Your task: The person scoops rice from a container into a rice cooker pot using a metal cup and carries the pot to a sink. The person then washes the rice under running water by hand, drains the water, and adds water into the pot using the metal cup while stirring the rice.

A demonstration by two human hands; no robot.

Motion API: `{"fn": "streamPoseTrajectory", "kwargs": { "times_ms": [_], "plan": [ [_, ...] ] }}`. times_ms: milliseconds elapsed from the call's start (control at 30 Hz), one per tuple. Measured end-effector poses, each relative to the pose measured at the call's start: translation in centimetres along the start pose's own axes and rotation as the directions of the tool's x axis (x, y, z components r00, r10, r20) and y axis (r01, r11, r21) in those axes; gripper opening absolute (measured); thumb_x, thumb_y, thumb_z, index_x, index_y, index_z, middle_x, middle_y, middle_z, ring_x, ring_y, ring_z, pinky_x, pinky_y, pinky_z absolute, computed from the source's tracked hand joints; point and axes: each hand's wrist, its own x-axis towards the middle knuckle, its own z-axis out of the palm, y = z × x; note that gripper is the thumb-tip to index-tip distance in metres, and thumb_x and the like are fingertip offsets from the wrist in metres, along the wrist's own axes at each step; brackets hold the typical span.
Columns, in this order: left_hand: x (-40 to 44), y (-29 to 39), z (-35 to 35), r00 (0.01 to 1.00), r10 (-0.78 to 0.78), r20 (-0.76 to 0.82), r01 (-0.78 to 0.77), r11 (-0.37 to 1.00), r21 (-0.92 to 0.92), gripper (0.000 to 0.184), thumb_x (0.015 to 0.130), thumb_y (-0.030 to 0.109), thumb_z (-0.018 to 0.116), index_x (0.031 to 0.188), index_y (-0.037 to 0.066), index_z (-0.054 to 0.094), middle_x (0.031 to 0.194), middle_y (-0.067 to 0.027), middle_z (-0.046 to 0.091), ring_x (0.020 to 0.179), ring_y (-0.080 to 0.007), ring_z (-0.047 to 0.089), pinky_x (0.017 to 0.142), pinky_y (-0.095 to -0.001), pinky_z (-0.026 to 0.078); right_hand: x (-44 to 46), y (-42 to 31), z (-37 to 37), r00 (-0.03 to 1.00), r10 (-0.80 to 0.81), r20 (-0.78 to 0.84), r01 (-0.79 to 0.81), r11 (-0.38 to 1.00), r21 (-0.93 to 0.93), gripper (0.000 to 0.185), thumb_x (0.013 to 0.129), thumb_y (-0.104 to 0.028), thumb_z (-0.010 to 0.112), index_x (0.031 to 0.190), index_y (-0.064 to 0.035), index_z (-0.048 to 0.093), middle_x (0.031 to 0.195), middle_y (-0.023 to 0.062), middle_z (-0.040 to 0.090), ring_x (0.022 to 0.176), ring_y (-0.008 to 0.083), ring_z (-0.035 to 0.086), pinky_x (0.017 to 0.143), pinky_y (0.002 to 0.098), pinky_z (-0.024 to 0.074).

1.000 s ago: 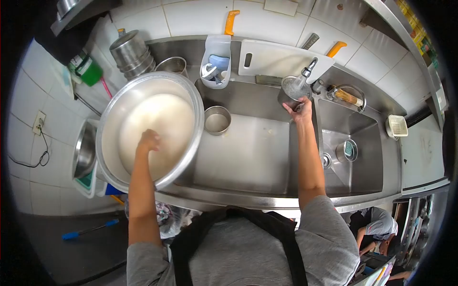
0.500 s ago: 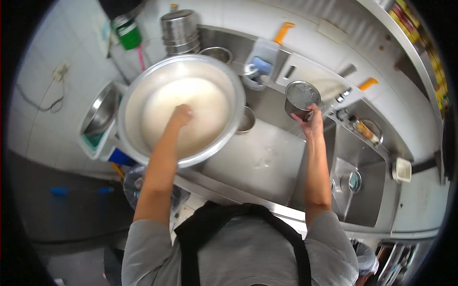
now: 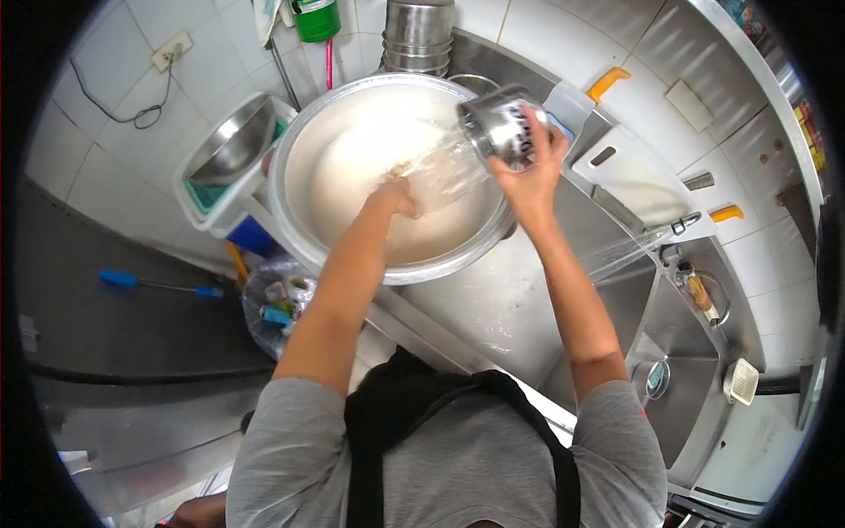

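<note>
A large metal basin point(image 3: 295, 238) stands at the left of the sink, with a pale whitish mass and cloudy liquid point(image 3: 352, 163) in it. My right hand point(image 3: 528, 172) grips a cylindrical steel cup point(image 3: 503, 128) with dark lettering, tilted over the basin's right side. Clear water point(image 3: 444, 172) pours from its mouth into the basin. My left hand point(image 3: 396, 195) is inside the basin, at the surface of the contents, where the water falls. Its fingers look curled in; splashing water partly hides them, and I cannot make out anything in them.
Water runs from a faucet point(image 3: 685, 223) beside a white cutting board point(image 3: 629, 180). An orange-handled tool point(image 3: 609, 84) stands in a holder. Stacked steel pots point(image 3: 418, 40) are behind the basin. A white crate point(image 3: 207, 216) with a steel bowl point(image 3: 233, 141) sits left, above a trash bag point(image 3: 273, 304).
My right hand has brought the steel cup left from over the sink to the basin and tipped it; water now pours out. My left hand stays in the basin. The view has shifted.
</note>
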Motion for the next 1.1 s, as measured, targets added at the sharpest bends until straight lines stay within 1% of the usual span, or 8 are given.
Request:
{"fn": "streamPoseTrajectory", "kwargs": {
  "times_ms": [167, 333, 367, 400, 500, 833, 900, 1100],
  "plan": [
    [-0.5, -0.5, 0.4, 1.000, 0.008, -0.012, -0.004, 0.951, 0.311, 0.078, 0.059, 0.035, 0.065, 0.123, 0.003, 0.033, 0.124, -0.0175, 0.036, 0.114, -0.0314, 0.034, 0.094, -0.0379, 0.029, -1.0, -0.3, 0.1, 0.951, -0.280, 0.132, 0.297, 0.946, -0.133, 0.074, 0.045, -0.006, 0.067, 0.114, -0.0243, 0.047, 0.113, 0.0203, 0.032, 0.101, 0.0353, 0.037, 0.085, 0.0379, 0.0351],
    [1.6, -2.4, 1.6, 1.000, 0.002, 0.024, -0.007, 0.971, 0.240, 0.070, 0.058, 0.036, 0.063, 0.118, 0.006, 0.041, 0.121, -0.0156, 0.040, 0.109, -0.0294, 0.041, 0.090, -0.0365, 0.033, -3.3, 9.4, -6.0, 0.910, 0.209, -0.358, -0.173, 0.976, 0.131, 0.061, 0.057, -0.005, 0.064, 0.114, -0.0092, 0.042, 0.119, 0.0151, 0.034, 0.103, 0.0264, 0.040, 0.079, 0.0370, 0.0419],
    [-0.2, -0.3, 0.3, 0.991, -0.128, -0.042, 0.132, 0.984, 0.120, 0.066, 0.061, 0.033, 0.062, 0.119, 0.008, 0.040, 0.122, -0.0134, 0.039, 0.108, -0.0304, 0.042, 0.086, -0.0460, 0.034, -4.3, 10.2, -7.7, 0.614, 0.721, -0.321, -0.472, 0.661, 0.583, 0.056, 0.063, -0.009, 0.062, 0.114, -0.0100, 0.040, 0.116, 0.0151, 0.037, 0.099, 0.0274, 0.044, 0.072, 0.0405, 0.0453],
    [-1.9, 1.5, -0.8, 0.961, -0.262, -0.090, 0.262, 0.965, -0.009, 0.063, 0.064, 0.030, 0.061, 0.119, 0.009, 0.039, 0.123, -0.0112, 0.038, 0.108, -0.0314, 0.042, 0.082, -0.0555, 0.035, -5.6, 13.5, -9.8, 0.388, 0.878, -0.281, -0.560, 0.467, 0.684, 0.049, 0.067, -0.014, 0.059, 0.112, -0.0091, 0.040, 0.110, 0.0131, 0.042, 0.097, 0.0283, 0.044, 0.069, 0.0442, 0.0460],
    [-5.5, 4.9, -3.1, 0.943, -0.300, -0.145, 0.306, 0.952, 0.023, 0.061, 0.058, 0.037, 0.063, 0.109, 0.008, 0.048, 0.119, -0.0131, 0.042, 0.104, -0.0285, 0.045, 0.085, -0.0380, 0.040, -10.1, 22.0, -15.7, 0.177, 0.983, 0.057, -0.500, 0.040, 0.865, 0.038, 0.068, -0.028, 0.052, 0.099, -0.0064, 0.045, 0.100, 0.0123, 0.045, 0.085, 0.0276, 0.046, 0.072, 0.0447, 0.0445],
    [-3.9, 2.6, -0.8, 0.985, -0.161, -0.059, 0.171, 0.917, 0.361, 0.078, 0.054, 0.045, 0.067, 0.116, 0.004, 0.044, 0.120, -0.0153, 0.042, 0.106, -0.0299, 0.044, 0.086, -0.0376, 0.038, -11.8, 24.4, -19.1, 0.141, 0.990, -0.014, -0.458, 0.077, 0.886, 0.034, 0.065, -0.022, 0.051, 0.093, -0.0045, 0.045, 0.093, 0.0130, 0.047, 0.081, 0.0280, 0.047, 0.075, 0.0445, 0.0427],
    [-4.4, 3.3, -1.8, 0.907, -0.216, 0.363, 0.124, 0.958, 0.260, 0.076, 0.049, 0.047, 0.069, 0.106, 0.000, 0.052, 0.111, -0.0161, 0.050, 0.100, -0.0287, 0.049, 0.084, -0.0354, 0.039, -12.4, 24.5, -18.7, 0.140, 0.990, -0.001, -0.459, 0.065, 0.886, 0.036, 0.065, -0.022, 0.051, 0.096, -0.0049, 0.045, 0.095, 0.0128, 0.046, 0.084, 0.0285, 0.046, 0.076, 0.0454, 0.0421],
    [-4.2, 3.0, -1.9, 0.940, -0.244, 0.237, 0.187, 0.953, 0.239, 0.067, 0.047, 0.045, 0.071, 0.097, 0.003, 0.058, 0.105, -0.0152, 0.054, 0.097, -0.0271, 0.051, 0.082, -0.0340, 0.041, -13.2, 24.5, -17.6, 0.095, 0.995, 0.029, -0.449, 0.017, 0.893, 0.043, 0.063, -0.019, 0.051, 0.103, -0.0055, 0.042, 0.105, 0.0139, 0.041, 0.094, 0.0316, 0.041, 0.080, 0.0486, 0.0398]
  ]
}}
